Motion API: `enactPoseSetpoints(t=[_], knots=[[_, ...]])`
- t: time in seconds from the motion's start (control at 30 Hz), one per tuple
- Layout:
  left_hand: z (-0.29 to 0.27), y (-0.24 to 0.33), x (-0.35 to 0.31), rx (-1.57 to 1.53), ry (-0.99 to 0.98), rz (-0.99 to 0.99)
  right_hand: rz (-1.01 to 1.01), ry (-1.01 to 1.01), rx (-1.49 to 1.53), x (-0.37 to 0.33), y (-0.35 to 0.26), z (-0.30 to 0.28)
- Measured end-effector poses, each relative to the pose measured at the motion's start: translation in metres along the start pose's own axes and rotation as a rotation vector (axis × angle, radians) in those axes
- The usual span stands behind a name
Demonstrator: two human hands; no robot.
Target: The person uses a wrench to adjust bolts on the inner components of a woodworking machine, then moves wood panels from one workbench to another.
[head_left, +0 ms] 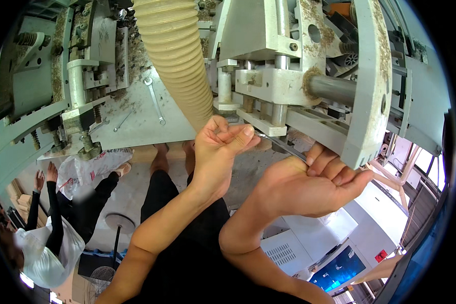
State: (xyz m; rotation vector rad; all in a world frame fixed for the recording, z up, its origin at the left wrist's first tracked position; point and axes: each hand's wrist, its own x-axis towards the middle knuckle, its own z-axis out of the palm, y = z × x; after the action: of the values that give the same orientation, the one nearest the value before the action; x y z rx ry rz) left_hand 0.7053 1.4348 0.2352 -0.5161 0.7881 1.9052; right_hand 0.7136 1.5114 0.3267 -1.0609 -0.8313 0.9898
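Note:
My left hand [218, 154] is closed, its thumb and fingertips pinching the far end of a slim, shiny metal tool [285, 146]. The tool slants down to the right into my right hand [306, 187], whose fingers curl around its other end. Both ends are covered by my fingers, so its exact kind is hidden. It lies just below a pale machine block [271, 86] with vertical steel posts, close to the block's lower plate [261, 123]. The fingers of my right hand are beside the underside of a grey machine frame [329, 126].
A ribbed beige hose [175, 50] hangs down beside the block. A combination wrench [155, 101] and a small thin tool [122, 122] lie on the grey machine bed [137, 129]. More dusty machinery [78, 86] stands left. Another person [53, 243] is at lower left, a lit screen [339, 268] lower right.

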Motion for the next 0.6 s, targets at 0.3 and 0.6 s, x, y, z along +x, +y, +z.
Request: enactPoseSetpoints(t=[0.3, 0.6], knots=[[0.003, 0.005, -0.003, -0.004, 0.007, -0.159, -0.189, 0.201, -0.101, 0.004, 0.009, 0.026], [-0.002, 0.003, 0.000, -0.085, 0.013, -0.213, -0.159, 0.175, -0.014, -0.002, 0.005, 0.040]])
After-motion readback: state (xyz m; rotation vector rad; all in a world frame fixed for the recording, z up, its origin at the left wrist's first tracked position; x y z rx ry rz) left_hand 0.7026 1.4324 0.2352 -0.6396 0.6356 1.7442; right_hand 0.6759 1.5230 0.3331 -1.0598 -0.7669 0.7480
